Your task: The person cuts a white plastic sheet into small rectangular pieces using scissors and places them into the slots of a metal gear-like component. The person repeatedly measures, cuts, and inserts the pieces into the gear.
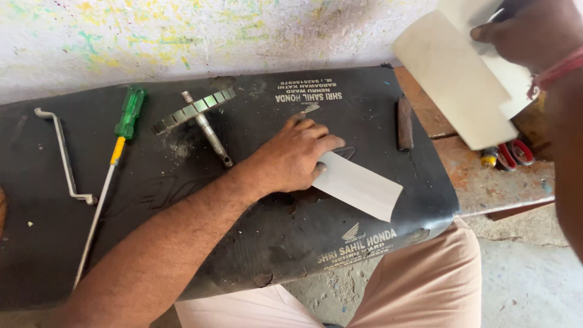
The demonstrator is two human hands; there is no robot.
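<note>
Paper is what both hands deal with here: the left hand (293, 157) lies palm down, fingers spread flat, on one end of a white rectangular paper strip (359, 185) and presses it against the black rubber mat (255, 243) that covers the work surface. The strip lies slantwise near the mat's front right corner, its free end pointing toward the person's lap. The right hand (529, 37) is raised at the upper right, above the table's edge, and pinches a larger sheet of pale cream paper (455, 79) between thumb and fingers, closed on its upper edge; the sheet hangs tilted in the air, well apart from the strip. Behind the left hand on the mat rests a metal toothed sector gear on a steel shaft (200, 118), the shaft running diagonally toward the wrist. Left of it lies a long screwdriver with a green and yellow handle (112, 164), and farther left a bent grey metal rod (64, 157) with a cranked end. A short rusty brown cylinder (404, 123) lies near the mat's right edge. Beyond the mat shows the rusty metal tabletop (486, 179), where a tool with red handles (510, 153) lies partly hidden beneath the raised sheet.
</note>
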